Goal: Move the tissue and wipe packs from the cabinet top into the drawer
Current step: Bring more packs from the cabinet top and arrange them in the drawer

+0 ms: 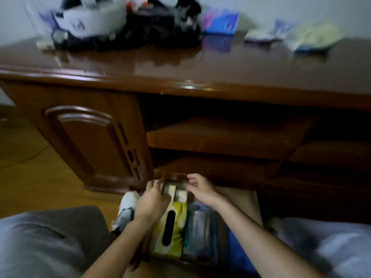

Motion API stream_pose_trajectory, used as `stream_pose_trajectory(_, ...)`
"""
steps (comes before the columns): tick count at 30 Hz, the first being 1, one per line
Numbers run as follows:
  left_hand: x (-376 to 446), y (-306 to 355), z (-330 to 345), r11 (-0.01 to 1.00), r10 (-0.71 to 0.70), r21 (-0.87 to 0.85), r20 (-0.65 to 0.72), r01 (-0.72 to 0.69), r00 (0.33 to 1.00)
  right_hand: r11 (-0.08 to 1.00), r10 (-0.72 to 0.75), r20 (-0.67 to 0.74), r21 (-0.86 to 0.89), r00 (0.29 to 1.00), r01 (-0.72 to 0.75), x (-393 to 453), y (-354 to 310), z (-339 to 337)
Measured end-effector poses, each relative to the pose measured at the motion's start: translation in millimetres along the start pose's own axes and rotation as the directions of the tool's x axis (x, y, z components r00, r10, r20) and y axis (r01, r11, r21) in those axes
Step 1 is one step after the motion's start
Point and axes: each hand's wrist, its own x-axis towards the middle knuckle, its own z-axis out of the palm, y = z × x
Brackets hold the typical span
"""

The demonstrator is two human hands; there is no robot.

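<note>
The drawer [240,205] is pulled out low in front of me. It holds a yellow tissue box [174,227], grey and blue packs [198,227] beside it, and small pale packs [177,192] at its far end. My left hand [152,199] hovers over the far end of the yellow box with its fingers loosely spread. From the right, the straight fingers of my right hand [200,188] reach the small pale packs. On the cabinet top [180,63] lie a blue-purple box [220,21], small purple-white packs [265,33] and a pale green pack [317,35]. The view is blurred.
A black bag [152,29] and a white plastic bag [88,19] sit at the back left of the cabinet top. Open shelves [220,137] lie above the drawer, with a closed cabinet door [86,141] to their left. My knees frame the drawer on both sides.
</note>
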Motion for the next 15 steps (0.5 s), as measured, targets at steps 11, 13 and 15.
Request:
stream_pose_trajectory(11, 21.7, 215.1, -195.3, 0.835, 0.534, 0.217, -0.536, -0.505, 0.653, 0.809, -0.588, -0.492, -0.343, 0.642, 0.478, -132.8, -161.9, -222.0)
stream_pose_trajectory(13, 46.7, 243.4, -207.8, 0.818, 0.566, 0.242, -0.499, -0.522, 0.656, 0.78, -0.625, -0.55, -0.47, 0.555, 0.413, -123.7, -180.9, -252.0)
stream_pose_trajectory(15, 76.2, 268.8, -210.9, 0.792, 0.605, 0.272, -0.464, -0.547, 0.647, 0.777, -0.622, -0.576, -0.539, 0.53, 0.326, -107.5, -191.0, -282.3)
